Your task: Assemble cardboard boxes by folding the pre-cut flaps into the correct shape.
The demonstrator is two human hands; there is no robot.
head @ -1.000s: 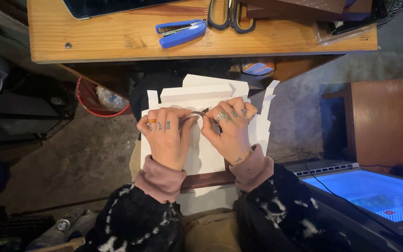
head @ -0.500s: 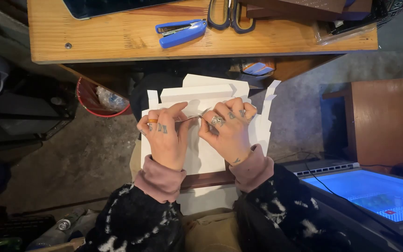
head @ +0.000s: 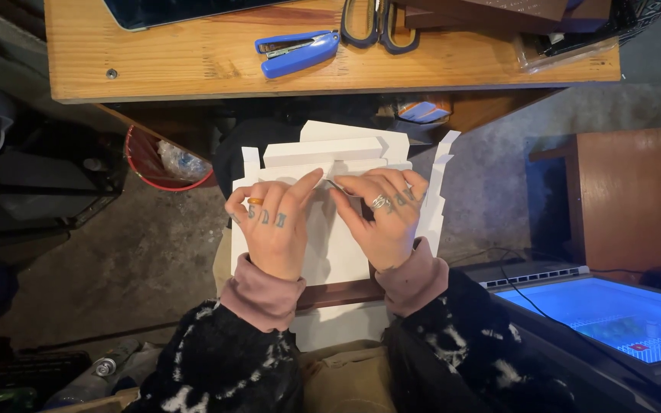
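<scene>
A flat white die-cut cardboard sheet (head: 330, 260) with tabs and flaps lies across my lap, below the desk edge. My left hand (head: 269, 222) rests on it palm down, fingers spread, index finger stretched toward the middle. My right hand (head: 380, 210) presses on the sheet beside it, its fingers angled left. Both index fingertips meet at a small raised fold or tab (head: 330, 183) near the sheet's upper middle. Each hand wears a ring. A dark brown board (head: 342, 293) shows under the sheet near my wrists.
A wooden desk (head: 193, 69) spans the top, bearing a blue stapler (head: 297, 52), black-handled scissors (head: 376, 27) and dark boxes. A red bin (head: 158, 164) stands under it at left. A wooden stool (head: 625, 199) and a glowing blue light panel (head: 613, 313) are at right.
My fingers have spread flatter over the sheet and the index fingers have come together at the small fold. The sheet itself has stayed in place.
</scene>
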